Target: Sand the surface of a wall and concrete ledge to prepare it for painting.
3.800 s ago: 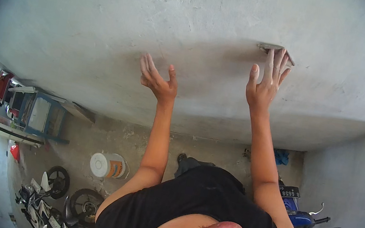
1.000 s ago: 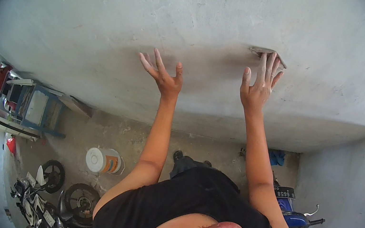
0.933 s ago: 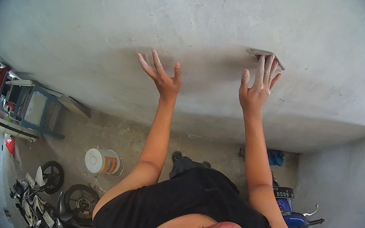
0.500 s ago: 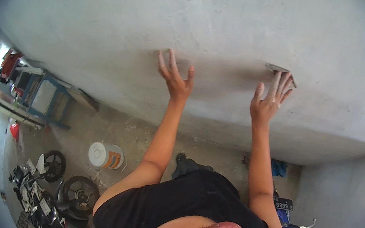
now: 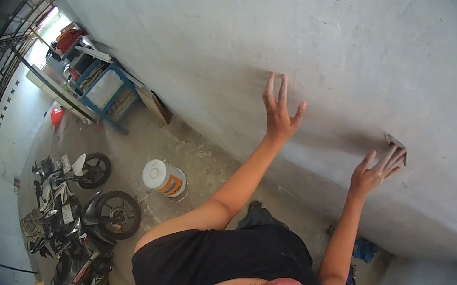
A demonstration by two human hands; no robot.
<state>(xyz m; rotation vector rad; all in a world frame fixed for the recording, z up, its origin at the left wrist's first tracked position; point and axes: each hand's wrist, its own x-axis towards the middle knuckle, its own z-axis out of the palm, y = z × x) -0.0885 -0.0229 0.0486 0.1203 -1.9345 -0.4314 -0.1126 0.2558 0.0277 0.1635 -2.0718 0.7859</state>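
Positions are given relative to the wall (image 5: 342, 41). The right hand (image 5: 369, 177) holds a flat pad (image 5: 399, 142) against the face of the wall, toward the right part of that face. The fingers lie extended over the pad; the thumb stands clear of it. This hold is probably used because straight fingers spread the pressure and seat the pad flush with the wall. The fingers hide much of the pad, so its full outline cannot be told. The left hand (image 5: 281, 115) grasps nothing: its fingers are spread, with the tips at or very near the wall, left of the pad. Contact cannot be confirmed; the placement likely serves for balance. The bucket (image 5: 165, 179) stands upright on the floor (image 5: 138, 139), out from the wall, apparently set aside to leave standing room. The motorcycles (image 5: 66, 206) stand farther out from the wall than the bucket, presumably for the same clearance. The blue cabinet (image 5: 105, 89) stands near the left end of the wall, and a blue bundle (image 5: 364, 250) lies near its foot on the right. Quantities: hands, two; flat pad, one; bucket, one; blue cabinet, one; blue bundle, one; motorcycles on the left, at least two, since overlap prevents an exact count.
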